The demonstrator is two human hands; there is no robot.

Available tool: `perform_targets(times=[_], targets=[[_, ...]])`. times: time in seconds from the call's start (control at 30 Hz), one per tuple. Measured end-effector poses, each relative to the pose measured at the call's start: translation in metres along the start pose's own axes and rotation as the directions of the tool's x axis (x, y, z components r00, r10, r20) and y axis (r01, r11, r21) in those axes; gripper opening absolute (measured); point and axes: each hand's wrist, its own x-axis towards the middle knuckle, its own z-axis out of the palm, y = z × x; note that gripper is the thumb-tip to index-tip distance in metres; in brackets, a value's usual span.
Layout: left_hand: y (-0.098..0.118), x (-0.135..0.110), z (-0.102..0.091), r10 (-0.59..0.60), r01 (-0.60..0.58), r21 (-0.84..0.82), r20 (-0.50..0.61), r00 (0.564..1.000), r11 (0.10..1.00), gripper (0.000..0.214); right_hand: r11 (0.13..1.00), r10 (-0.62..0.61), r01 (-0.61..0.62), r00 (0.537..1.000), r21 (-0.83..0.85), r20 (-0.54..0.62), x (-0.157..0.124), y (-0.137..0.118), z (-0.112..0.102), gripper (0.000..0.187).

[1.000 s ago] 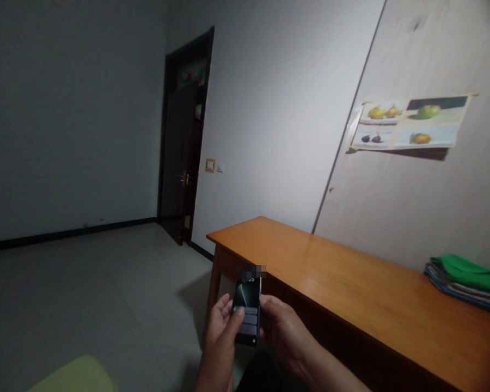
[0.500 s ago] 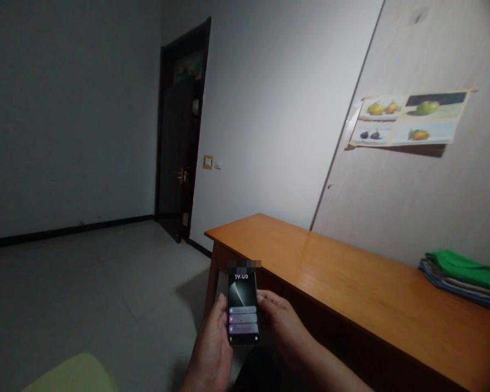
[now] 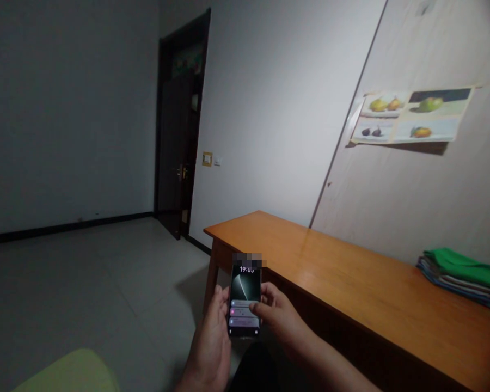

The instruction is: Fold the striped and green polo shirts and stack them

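A smartphone (image 3: 245, 294) with its lock screen lit is held upright between my two hands, a little in front of the table's edge. The clock and several notification bars show on it; its top is blurred out. My left hand (image 3: 212, 332) grips the phone's left side, the fingers partly behind it. On the right edge, my right hand (image 3: 281, 316) has its fingers curled round the phone, and the thumb lies over the notifications on the screen.
An orange-brown wooden table (image 3: 310, 261) runs along the wall on the right, with a pile of folded cloths (image 3: 461, 275), green on top. A pale green rounded surface (image 3: 73, 373) is at the bottom left. Farther off is a dark door (image 3: 175, 147), partly ajar.
My right thumb has moved from the phone's edge onto the screen. The phone has shifted slightly up and right in view, and both hands still hold it.
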Motion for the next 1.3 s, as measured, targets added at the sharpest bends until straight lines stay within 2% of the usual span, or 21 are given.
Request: perform_targets(times=[0.1, 0.17, 0.27, 0.5, 0.9, 1.3], targets=[[-0.001, 0.0, -0.001, -0.007, 0.007, 0.009, 0.017, 1.0, 1.0, 0.054, 0.999, 0.016, -0.019, 0.998, -0.038, -0.061, 0.0, -0.002, 0.0, 0.033], [-0.002, 0.0, -0.002, -0.009, 0.009, 0.013, 0.022, 1.0, 1.0, 0.054, 0.998, 0.013, -0.017, 0.997, -0.058, -0.082, 0.0, -0.005, -0.001, 0.038], [-0.002, 0.002, -0.003, -0.013, 0.013, 0.017, 0.018, 1.0, 1.0, 0.052, 0.999, 0.014, -0.016, 0.998, -0.029, -0.064, -0.001, -0.008, -0.002, 0.045], [0.0, -0.002, 0.0, -0.034, 0.034, 0.001, 0.002, 0.999, 0.999, 0.048, 0.998, 0.055, -0.052, 0.995, 0.039, -0.078, 0.0, -0.004, -0.002, 0.045], [0.003, -0.005, 0.004, -0.057, 0.057, -0.028, 0.01, 0.998, 0.998, 0.045, 0.997, 0.074, -0.074, 0.995, 0.007, -0.073, 0.0, 0.001, -0.007, 0.047], [0.003, -0.001, 0.003, -0.049, 0.049, -0.027, -0.002, 0.999, 0.998, 0.045, 0.997, 0.076, -0.077, 0.996, -0.019, -0.057, -0.009, -0.012, 0.003, 0.043]])
